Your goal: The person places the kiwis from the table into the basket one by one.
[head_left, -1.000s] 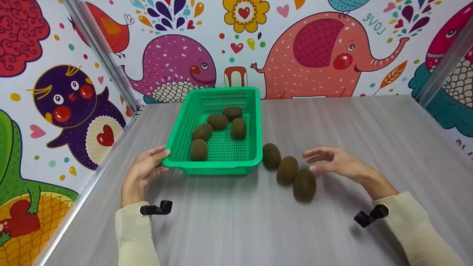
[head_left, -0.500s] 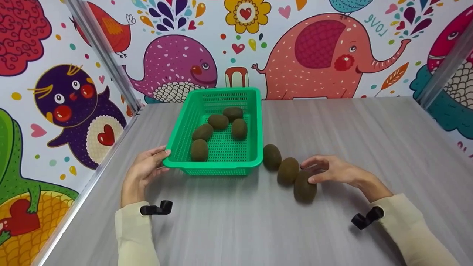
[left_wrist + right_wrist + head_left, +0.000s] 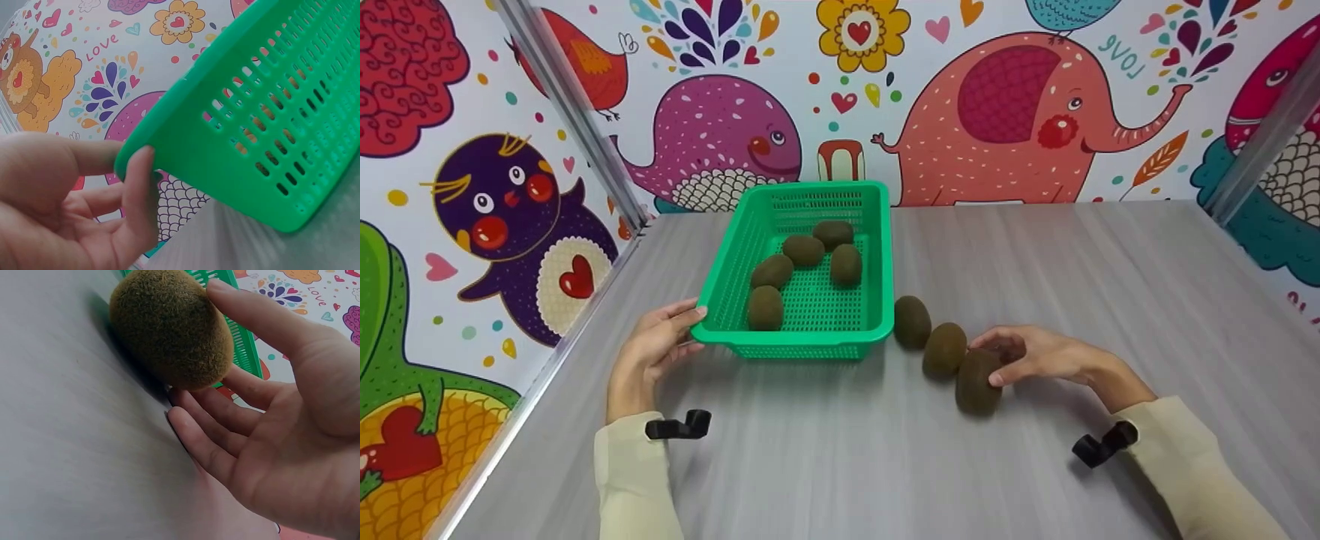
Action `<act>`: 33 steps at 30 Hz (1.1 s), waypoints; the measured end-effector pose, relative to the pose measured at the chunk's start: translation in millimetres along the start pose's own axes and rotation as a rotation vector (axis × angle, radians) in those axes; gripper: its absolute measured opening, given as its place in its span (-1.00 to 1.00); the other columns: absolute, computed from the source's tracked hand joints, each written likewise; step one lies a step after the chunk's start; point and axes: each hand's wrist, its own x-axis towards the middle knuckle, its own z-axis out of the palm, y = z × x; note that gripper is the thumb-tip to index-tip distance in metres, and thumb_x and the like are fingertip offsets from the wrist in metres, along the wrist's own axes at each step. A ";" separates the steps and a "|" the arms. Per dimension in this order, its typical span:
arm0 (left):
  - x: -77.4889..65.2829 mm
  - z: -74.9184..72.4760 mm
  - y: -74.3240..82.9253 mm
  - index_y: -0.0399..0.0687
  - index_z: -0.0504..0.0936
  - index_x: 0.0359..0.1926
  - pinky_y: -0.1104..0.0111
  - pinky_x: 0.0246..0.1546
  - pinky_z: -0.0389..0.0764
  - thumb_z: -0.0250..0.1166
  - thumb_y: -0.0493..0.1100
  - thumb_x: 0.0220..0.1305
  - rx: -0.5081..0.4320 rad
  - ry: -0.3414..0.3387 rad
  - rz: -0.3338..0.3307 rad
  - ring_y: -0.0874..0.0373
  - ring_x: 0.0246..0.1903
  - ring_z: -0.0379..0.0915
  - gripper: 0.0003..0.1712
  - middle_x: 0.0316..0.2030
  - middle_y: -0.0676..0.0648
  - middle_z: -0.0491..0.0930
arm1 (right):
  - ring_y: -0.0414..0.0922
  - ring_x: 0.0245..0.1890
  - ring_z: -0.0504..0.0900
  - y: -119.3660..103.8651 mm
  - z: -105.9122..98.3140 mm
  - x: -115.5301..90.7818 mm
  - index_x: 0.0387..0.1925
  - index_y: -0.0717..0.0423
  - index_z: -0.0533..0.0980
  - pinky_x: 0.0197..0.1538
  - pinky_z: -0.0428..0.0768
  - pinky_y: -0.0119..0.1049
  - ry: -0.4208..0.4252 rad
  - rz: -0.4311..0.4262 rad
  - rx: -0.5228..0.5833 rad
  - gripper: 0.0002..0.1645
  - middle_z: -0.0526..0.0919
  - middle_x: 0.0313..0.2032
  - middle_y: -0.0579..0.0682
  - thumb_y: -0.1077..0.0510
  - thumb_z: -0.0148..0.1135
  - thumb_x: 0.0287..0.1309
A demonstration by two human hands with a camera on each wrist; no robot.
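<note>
- On the grey surface [image 3: 840, 465], as the head view shows, the green basket [image 3: 802, 337] sits left of centre, and my left hand [image 3: 656, 345] grips its rim at the near left corner.
- Inside it lie five kiwis [image 3: 766, 307], four in a curving chain and one beside the chain's far end.
- Outside it, a slanting row runs toward me: the first kiwi [image 3: 912, 322] just beside the basket's right side, the middle kiwi [image 3: 944, 351] next, then the end kiwi [image 3: 976, 391], which my right hand [image 3: 1050, 356] grasps between thumb and fingers.
- Behind everything, the wall [image 3: 862, 120] carries printed animals, among them an elephant.
- From the left wrist, I see thumb and finger pinching the rim above the slotted side.
- From the right wrist, my thumb touches the end kiwi's upper part, lower fingers bent near the surface; whether it is lifted, I cannot tell.
</note>
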 end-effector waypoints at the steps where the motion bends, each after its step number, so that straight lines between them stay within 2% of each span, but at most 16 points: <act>1: -0.1 0.2 0.0 -0.21 0.10 0.55 0.52 -0.29 0.64 0.18 -0.10 0.48 0.002 0.002 -0.004 0.39 -0.35 0.57 -0.24 -0.23 0.19 0.60 | -0.18 0.00 0.57 0.4 -0.2 -0.2 0.27 0.24 0.43 -0.14 0.68 -0.31 -0.011 0.002 0.007 -0.35 0.46 0.26 0.26 0.21 0.41 0.16; 5: -0.1 0.7 0.4 -0.21 0.10 0.55 0.52 -0.29 0.64 0.18 -0.10 0.48 0.001 0.000 -0.010 0.39 -0.36 0.57 -0.24 -0.25 0.19 0.61 | -0.14 0.09 0.51 2.1 -1.4 -0.8 0.30 0.24 0.40 -0.13 0.69 -0.30 -0.040 0.010 0.023 -0.31 0.40 0.32 0.27 0.22 0.41 0.15; 12: -0.5 1.3 2.4 -0.22 0.10 0.55 0.52 -0.31 0.64 0.19 -0.10 0.48 -0.011 0.002 -0.009 0.39 -0.37 0.56 -0.23 -0.26 0.19 0.60 | -0.03 0.16 0.44 2.8 -2.9 -1.3 0.33 0.18 0.39 0.01 0.61 -0.34 -0.053 0.014 -0.009 -0.26 0.39 0.33 0.28 0.19 0.44 0.14; 22: 1.4 0.4 3.4 -0.21 0.08 0.55 0.52 -0.34 0.64 0.19 -0.12 0.47 -0.040 -0.010 -0.008 0.39 -0.39 0.56 -0.22 -0.31 0.20 0.62 | -0.19 0.11 0.47 2.5 -2.9 -1.7 0.28 0.18 0.42 0.11 0.48 -0.43 -0.033 -0.010 -0.050 -0.28 0.44 0.27 0.24 0.17 0.47 0.09; 29: -0.1 0.2 2.8 -0.25 0.06 0.55 0.54 -0.30 0.63 0.18 -0.11 0.48 0.016 -0.014 0.016 0.42 -0.32 0.59 -0.21 -0.22 0.21 0.60 | -0.15 0.05 0.51 1.5 -2.2 -1.6 0.24 0.20 0.43 0.00 0.56 -0.40 -0.052 -0.003 -0.038 -0.30 0.43 0.27 0.26 0.18 0.49 0.07; 33: -0.1 0.3 2.5 -0.26 0.05 0.55 0.53 -0.31 0.63 0.17 -0.12 0.49 0.011 -0.012 0.015 0.41 -0.35 0.58 -0.22 -0.25 0.20 0.60 | -0.12 0.02 0.50 0.8 -1.9 -1.9 0.19 0.18 0.45 -0.01 0.53 -0.41 -0.048 -0.010 -0.061 -0.34 0.47 0.16 0.20 0.17 0.50 0.07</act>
